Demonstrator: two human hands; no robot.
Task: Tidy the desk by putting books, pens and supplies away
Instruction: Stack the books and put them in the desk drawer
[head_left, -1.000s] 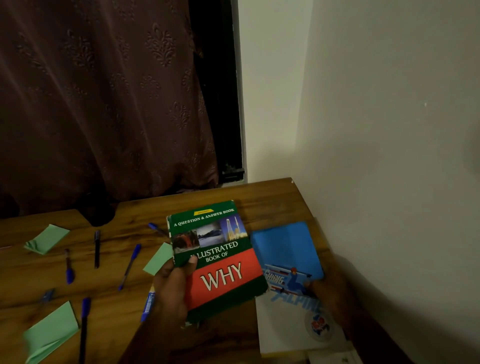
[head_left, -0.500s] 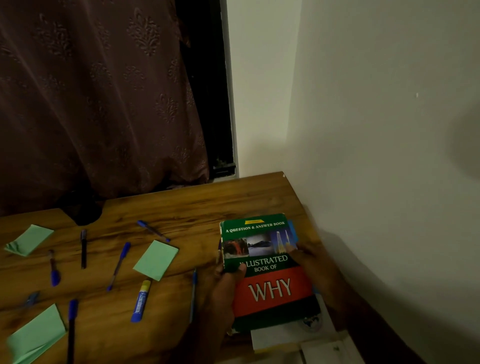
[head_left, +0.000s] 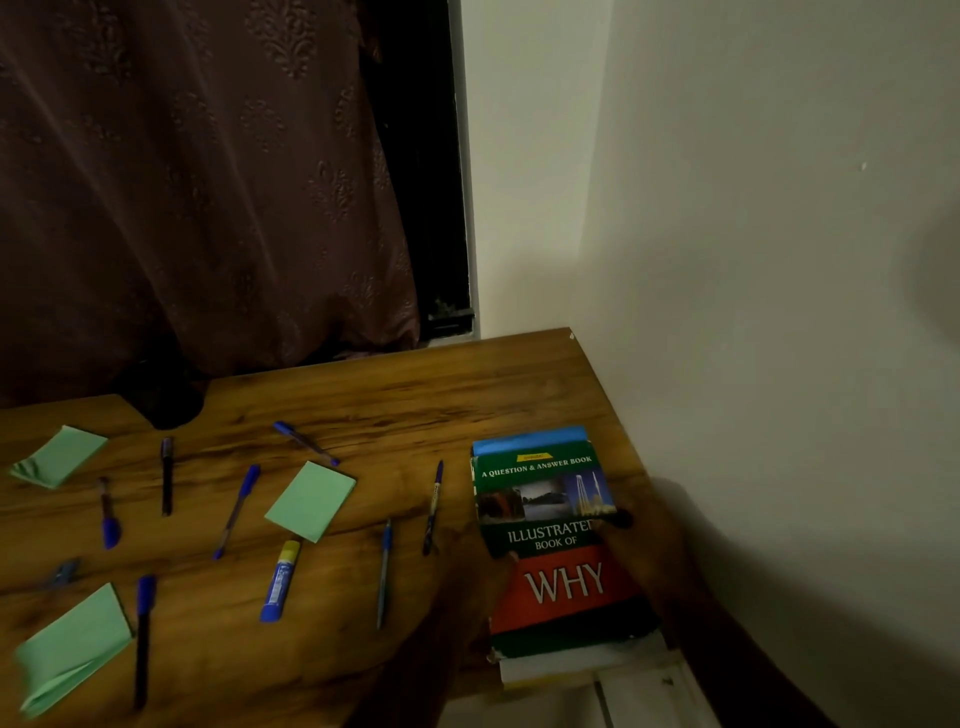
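The green and red book (head_left: 545, 470) titled "Illustrated Book of Why" lies flat at the desk's right side, on top of a blue book (head_left: 525, 439) and a white book (head_left: 571, 667). My left hand (head_left: 467, 597) holds its left edge with the thumb on the cover. Gripping the right edge is my right hand (head_left: 649, 561), with fingertips over the cover. Both hands are dark and hard to make out. Several blue and black pens, such as one pen (head_left: 236, 512), lie scattered on the wooden desk (head_left: 415, 395).
A blue glue stick (head_left: 279, 582) and three green note pads (head_left: 311, 499) (head_left: 60, 454) (head_left: 72, 644) lie among the pens. A pale wall runs close along the desk's right edge. A dark curtain (head_left: 208, 182) hangs behind the desk.
Both hands moved the green and red book to the right and set it down over the blue book, which is now almost covered. The view shifted right.
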